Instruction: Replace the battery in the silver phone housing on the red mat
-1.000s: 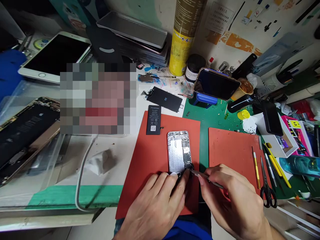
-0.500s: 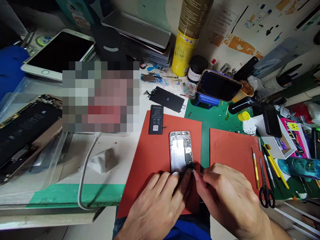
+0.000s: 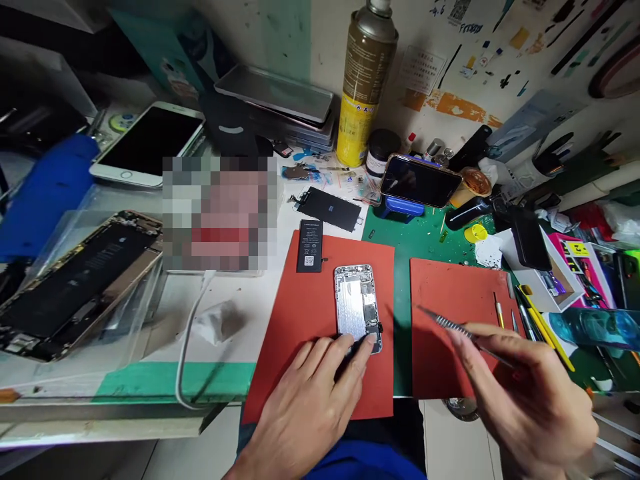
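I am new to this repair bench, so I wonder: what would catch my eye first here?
An opened silver phone housing lies at the centre on an orange-red rubber mat, with the left hand resting on its lower end. The right hand holds slim metal tweezers above a second orange-red mat. Behind, a tall yellow-and-brown spray can stands by the wall.

A gold-and-yellow aerosol can (image 3: 367, 87) stands by the wall (image 3: 320, 40) beside a black-lidded jar (image 3: 381, 153), and a smartphone (image 3: 419, 181) leans on a blue stand (image 3: 404, 207) on the green mat (image 3: 415, 247). At far left lies what looks like an opened phone (image 3: 75, 287) in clear plastic.
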`<state>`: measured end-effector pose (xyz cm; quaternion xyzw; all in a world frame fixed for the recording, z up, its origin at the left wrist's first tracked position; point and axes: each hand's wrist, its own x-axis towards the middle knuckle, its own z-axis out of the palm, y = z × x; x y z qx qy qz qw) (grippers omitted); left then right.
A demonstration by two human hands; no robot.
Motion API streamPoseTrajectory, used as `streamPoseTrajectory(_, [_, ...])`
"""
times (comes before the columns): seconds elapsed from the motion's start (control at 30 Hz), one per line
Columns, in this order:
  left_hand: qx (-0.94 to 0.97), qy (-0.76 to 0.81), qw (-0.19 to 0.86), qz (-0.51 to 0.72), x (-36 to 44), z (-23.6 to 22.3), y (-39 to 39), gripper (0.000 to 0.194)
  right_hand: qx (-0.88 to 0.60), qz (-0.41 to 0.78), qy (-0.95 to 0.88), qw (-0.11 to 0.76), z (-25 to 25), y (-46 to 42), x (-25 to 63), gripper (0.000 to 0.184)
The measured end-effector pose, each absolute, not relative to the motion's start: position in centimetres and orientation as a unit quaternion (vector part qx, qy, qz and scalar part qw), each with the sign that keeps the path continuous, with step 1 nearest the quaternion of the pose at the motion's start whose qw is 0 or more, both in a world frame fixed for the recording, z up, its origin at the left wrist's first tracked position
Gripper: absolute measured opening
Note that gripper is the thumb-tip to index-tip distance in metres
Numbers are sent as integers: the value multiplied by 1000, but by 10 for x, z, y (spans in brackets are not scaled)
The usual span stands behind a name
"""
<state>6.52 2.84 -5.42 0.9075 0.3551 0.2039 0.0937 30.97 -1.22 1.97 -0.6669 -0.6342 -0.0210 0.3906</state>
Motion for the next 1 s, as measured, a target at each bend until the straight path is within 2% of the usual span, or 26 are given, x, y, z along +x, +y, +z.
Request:
streamPoseTrajectory(0.1, [886,386,104,233,65,-57,29,36,-732,5,-538,419,-1,-22,319,19])
streamPoseTrajectory(0.17, [874,399,118,252,65,-57,29,27,-745,34,-527,407,-14,-22,314,15])
streamPoseTrajectory(0.27, [871,393,139,260,64,-55,30,20,-735,57,-577,352,-29,-12,297,11])
streamPoseTrajectory(0.43, [890,370,118,238,60,-51,27,22,-726,43,-644,237,-38,9,285,20])
streamPoseTrajectory(0.5, [900,355,86,238,59,-51,25,23,-722,47,-654,221,-37,9,285,24])
streamPoseTrajectory(0.63, [912,325,-13,249,57,-52,22,29,-708,132,-613,325,-24,-8,277,28])
streamPoseTrajectory(0.7, [910,321,-29,261,57,-53,21,33,-703,261,-539,384,-18,-17,266,30])
streamPoseTrajectory(0.77, [904,326,-17,277,55,-54,18,37,-685,428,-427,406,-16,-22,254,42])
streamPoseTrajectory(0.87, [894,345,49,283,52,-55,10,40,-609,603,-281,431,-20,-24,243,56])
streamPoseTrajectory(0.93, [848,398,122,329,49,-55,3,43,-560,641,-238,467,-23,-24,241,54])
streamPoseTrajectory(1.0, [739,478,255,400,48,-52,-1,45,-531,650,-229,494,-25,-27,241,49])
